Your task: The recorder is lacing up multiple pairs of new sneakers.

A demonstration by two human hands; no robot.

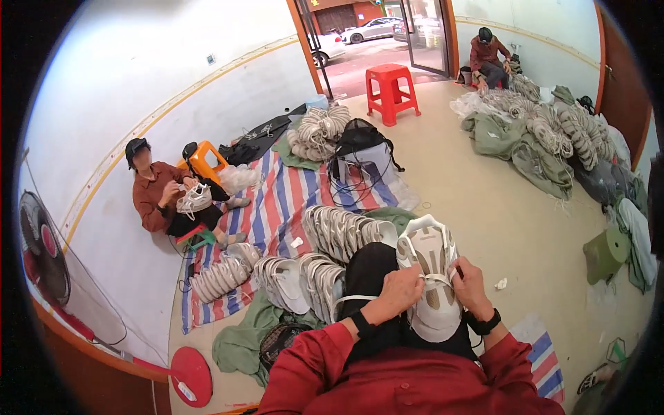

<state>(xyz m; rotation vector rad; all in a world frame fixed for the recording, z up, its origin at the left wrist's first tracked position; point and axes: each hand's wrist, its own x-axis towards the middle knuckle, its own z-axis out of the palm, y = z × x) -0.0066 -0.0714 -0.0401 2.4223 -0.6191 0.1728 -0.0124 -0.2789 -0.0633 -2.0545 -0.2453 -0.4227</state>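
Observation:
A white and beige shoe upper point(434, 315) rests across my lap, with a pale shoelace point(436, 279) running over its middle. At its left edge, my left hand point(401, 290) is closed on the lace, and a loose lace end trails off to the left of that hand. My right hand point(472, 285) pinches the lace at the shoe's right edge. Both hands sit level with each other, close against the upper. To the left of my knee stand rows of stacked shoe uppers point(346, 232), with another row point(287, 285) nearer to me.
A striped sheet point(277, 187) covers the floor at left, under more stacks and a black mesh bag point(363, 138). One person point(166, 194) sits at left holding a shoe; another point(490, 59) sits far right beside piled uppers point(546, 121). A red stool point(392, 93) stands near the open door.

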